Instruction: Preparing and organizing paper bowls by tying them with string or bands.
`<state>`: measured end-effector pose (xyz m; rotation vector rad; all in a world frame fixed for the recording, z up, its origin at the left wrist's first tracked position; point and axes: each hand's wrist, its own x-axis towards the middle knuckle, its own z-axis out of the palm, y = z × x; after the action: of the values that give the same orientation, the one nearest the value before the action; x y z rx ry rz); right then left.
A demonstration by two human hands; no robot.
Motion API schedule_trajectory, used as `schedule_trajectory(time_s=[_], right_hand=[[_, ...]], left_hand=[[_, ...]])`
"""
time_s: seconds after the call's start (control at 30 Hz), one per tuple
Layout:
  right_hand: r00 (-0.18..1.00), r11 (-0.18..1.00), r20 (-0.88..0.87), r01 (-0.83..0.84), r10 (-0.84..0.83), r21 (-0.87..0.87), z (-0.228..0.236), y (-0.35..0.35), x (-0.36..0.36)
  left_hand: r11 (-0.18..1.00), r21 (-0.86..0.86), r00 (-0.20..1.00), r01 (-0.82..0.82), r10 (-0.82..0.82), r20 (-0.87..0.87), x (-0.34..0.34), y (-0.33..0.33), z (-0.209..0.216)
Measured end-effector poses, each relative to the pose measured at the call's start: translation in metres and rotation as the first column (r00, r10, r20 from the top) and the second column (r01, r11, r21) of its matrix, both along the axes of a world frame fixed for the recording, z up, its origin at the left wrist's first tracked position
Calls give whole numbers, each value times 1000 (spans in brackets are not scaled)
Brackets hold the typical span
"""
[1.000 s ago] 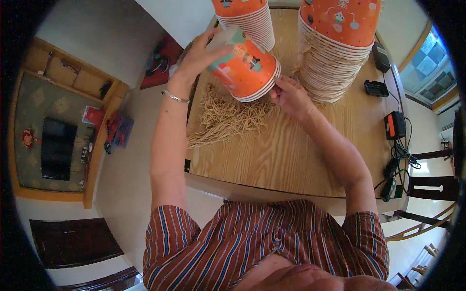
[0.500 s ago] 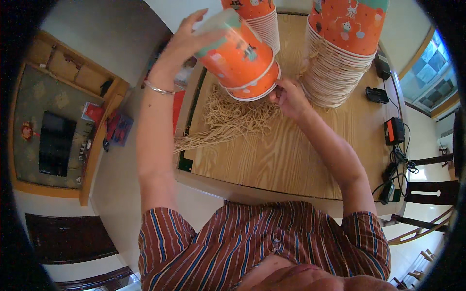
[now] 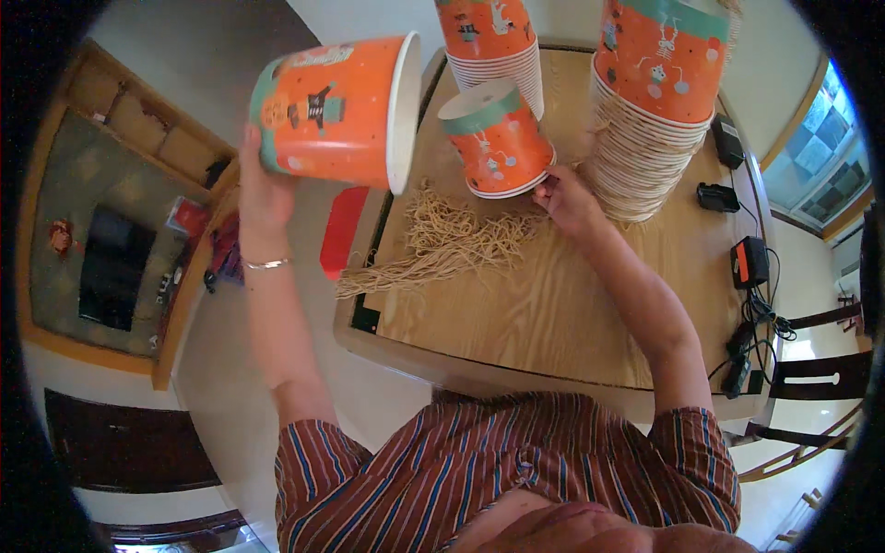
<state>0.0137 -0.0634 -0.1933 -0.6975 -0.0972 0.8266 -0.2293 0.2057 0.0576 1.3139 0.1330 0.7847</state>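
Head view: left hand (image 3: 261, 189) grips an orange paper bucket (image 3: 336, 111) aloft, upper left; right hand (image 3: 564, 198) pinches another tilted bucket (image 3: 496, 138) at center top, above string bundle (image 3: 452, 244). Nearby stacks (image 3: 659, 101) could topple if bumped.

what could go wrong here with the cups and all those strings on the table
The left hand holds one orange paper cup out past the table edge, gripped only at its base, so it might slip to the floor. The right hand works beside a tall cup stack; a nudge could topple it. The string bundle overhangs the edge and may slide off.
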Motion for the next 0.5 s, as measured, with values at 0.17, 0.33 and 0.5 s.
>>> schedule_trajectory(time_s=[0.17,0.33,0.5], right_hand=[[997,992,72,7,2,-124,16,-11,-12],[983,971,168,112,-77,-211,11,-11,-20],[858,891,496,115,134,-440,12,-32,-24]], left_hand=[[969,-204,988,137,-119,98,-21,-37,-40],[445,-387,574,807,-441,690,-23,-49,-96],[463,-414,615,784,-485,622,-27,-76,-124]])
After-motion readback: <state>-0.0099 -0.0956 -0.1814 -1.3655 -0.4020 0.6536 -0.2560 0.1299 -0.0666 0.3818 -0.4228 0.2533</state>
